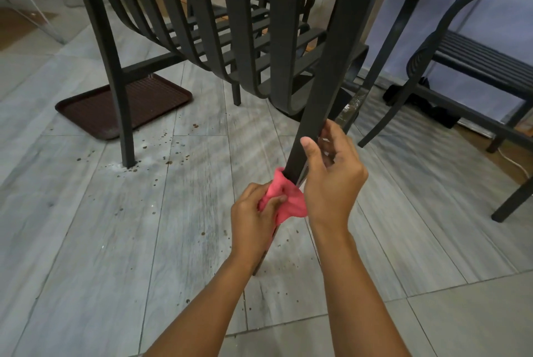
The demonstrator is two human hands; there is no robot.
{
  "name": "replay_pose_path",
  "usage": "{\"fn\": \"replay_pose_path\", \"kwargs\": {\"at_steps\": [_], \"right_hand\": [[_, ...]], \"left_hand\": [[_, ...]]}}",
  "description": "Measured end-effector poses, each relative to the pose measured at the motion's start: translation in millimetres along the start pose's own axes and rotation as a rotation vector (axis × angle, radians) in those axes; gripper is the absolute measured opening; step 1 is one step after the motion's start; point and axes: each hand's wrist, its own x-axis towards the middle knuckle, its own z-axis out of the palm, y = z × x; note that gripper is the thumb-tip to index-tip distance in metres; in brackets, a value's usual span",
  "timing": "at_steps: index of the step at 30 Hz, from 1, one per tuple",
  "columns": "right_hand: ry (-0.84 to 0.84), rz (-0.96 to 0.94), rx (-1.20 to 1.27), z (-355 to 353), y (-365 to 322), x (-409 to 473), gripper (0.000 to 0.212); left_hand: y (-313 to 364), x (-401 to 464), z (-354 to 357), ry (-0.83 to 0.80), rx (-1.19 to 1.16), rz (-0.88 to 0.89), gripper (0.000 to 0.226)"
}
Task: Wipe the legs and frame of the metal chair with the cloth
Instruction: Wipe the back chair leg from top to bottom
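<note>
A dark metal chair [236, 39] with curved back slats stands before me on the tiled floor. Its near right leg [326, 74] runs down toward me. My left hand [253, 221] grips a pink cloth [288, 201] wrapped around the lower part of that leg. Just above the cloth, my right hand [331, 172] curls its fingers and thumb round the same leg. The leg's foot is hidden behind my left wrist.
The chair's left rear leg [121, 114] stands on a brown ribbed tray [161, 100]. A second dark metal chair [467, 68] stands at the right. Brown spots dot the grey floor tiles [144, 227]. A white cable [516, 163] lies at the far right.
</note>
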Motion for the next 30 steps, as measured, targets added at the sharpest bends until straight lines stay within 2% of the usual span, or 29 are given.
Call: {"fn": "replay_pose_path", "kwargs": {"at_steps": [6,21,30], "right_hand": [[-0.003,0.088,0.050,2.2,1.5,2.2,0.035],[-0.008,0.080,0.043,2.7,2.9,1.7,0.034],[-0.076,0.050,0.033,-3.6,9.9,-16.6,0.049]], "left_hand": [[-21.9,-4.1,-5.6,-0.051,-0.059,-0.102,0.018],[-69.0,-24.3,-8.7,-0.089,0.015,-0.210,0.015],[-80.0,-32.6,-8.4,-0.090,0.039,-0.238,0.016]]}}
